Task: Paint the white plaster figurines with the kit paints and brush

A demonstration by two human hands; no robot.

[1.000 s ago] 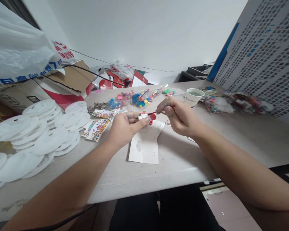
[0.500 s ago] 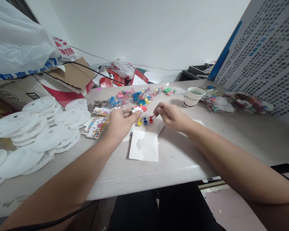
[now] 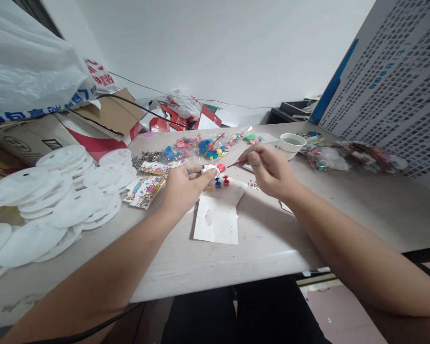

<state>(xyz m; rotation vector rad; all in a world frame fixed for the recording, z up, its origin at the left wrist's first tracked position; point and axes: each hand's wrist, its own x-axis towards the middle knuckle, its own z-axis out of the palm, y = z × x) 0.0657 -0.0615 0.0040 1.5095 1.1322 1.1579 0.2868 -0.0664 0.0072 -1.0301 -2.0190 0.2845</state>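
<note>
Between the fingers and thumb of my left hand (image 3: 186, 186) is a small white figurine (image 3: 211, 169) with a red-painted part at its right end. My right hand (image 3: 270, 169) pinches a thin paintbrush (image 3: 236, 164), its tip close beside the red part; whether it touches I cannot tell. Below the figurine stand small paint pots, a red pot (image 3: 226, 181) and a blue pot (image 3: 218, 183), lids up. A yellow one is mostly hidden by my left thumb. In front of them lies a white card (image 3: 218, 220) with a cut-out hole.
White plastic discs (image 3: 71, 205) are piled at the left, near printed cartoon cards (image 3: 145, 190). Bags of colourful paint pots (image 3: 211, 147) lie behind my hands. A paper cup (image 3: 293, 145) of liquid stands behind my right hand, with packaged bags (image 3: 327, 157) farther right.
My right hand has lifted the brush from the red paint pot up to the figurine's red end. My left hand has shifted slightly right with the figurine.
</note>
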